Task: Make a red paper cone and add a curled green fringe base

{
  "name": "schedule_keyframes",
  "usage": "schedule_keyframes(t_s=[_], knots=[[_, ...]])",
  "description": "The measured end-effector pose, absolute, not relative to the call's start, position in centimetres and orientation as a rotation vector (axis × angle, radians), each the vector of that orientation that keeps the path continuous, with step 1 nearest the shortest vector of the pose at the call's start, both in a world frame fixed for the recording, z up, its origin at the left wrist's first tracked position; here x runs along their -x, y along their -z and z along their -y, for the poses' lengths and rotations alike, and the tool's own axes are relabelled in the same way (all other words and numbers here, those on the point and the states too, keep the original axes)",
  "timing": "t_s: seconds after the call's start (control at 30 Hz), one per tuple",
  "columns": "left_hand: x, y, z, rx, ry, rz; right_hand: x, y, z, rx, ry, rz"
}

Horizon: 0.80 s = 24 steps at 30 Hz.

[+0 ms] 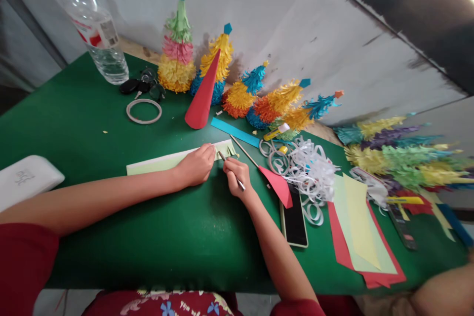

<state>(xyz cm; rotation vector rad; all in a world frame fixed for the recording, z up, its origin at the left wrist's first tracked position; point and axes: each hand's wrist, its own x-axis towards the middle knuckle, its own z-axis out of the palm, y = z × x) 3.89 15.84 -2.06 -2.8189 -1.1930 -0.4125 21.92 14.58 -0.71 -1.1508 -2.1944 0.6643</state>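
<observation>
A long pale green paper strip [159, 164] with a white upper edge lies on the green table. Its right end is cut into a fringe that curls up. My left hand [200, 164] rests on the strip near that end, fingers closed and pressed on the paper. Just to its right, my right hand [237, 175] grips a slim metallic tool [241, 185], its tip at the strip beside the fringe; whether it is a pen or a blade is too small to tell. Behind the hands stands a plain red paper cone [206, 96], with a blue strip [235, 132] lying beside it.
Fringed paper trees [177, 59] line the wall. At the left are a water bottle [105, 54], keys [129, 86], a tape ring [143, 111] and a white box [29, 177]. Rightward lie curled white strips [311, 165], a phone [295, 222], coloured sheets [361, 222] and a person's arm [444, 289].
</observation>
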Motion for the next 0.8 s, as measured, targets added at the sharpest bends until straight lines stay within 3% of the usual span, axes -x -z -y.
schedule_keyframes(t_s=[0.8], knots=[[-3.8, 2.0, -15.7, 2.825, 0.418, 1.228, -22.7, 0.6, -12.2, 1.213, -0.652, 2.192]])
